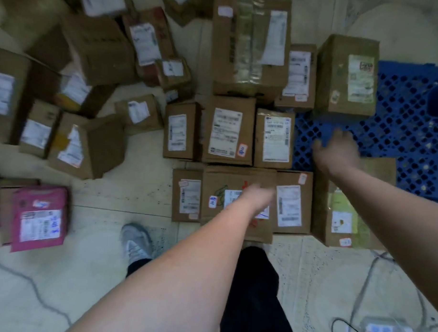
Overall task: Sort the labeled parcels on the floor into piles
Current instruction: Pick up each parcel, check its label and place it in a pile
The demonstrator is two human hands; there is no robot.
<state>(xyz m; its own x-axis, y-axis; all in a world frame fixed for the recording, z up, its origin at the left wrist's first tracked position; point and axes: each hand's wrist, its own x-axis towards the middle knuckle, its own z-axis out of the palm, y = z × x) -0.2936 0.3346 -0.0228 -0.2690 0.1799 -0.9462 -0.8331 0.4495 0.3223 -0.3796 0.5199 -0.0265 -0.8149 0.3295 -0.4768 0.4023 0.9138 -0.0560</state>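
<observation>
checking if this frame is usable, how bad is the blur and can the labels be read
Head view: both hands smear with motion, left hand and right hand; parcels at upper left are streaked. Label print is unreadable even on the sharper middle box. Wide-angle lens bends the edges; lighting is dim and flat.

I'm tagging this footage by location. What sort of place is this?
Probably a parcel sorting or pickup room. Many brown cardboard boxes with white shipping labels cover a pale tiled floor, some standing on a blue plastic lattice pallet, with a pink labeled mailer bag set apart.
</observation>
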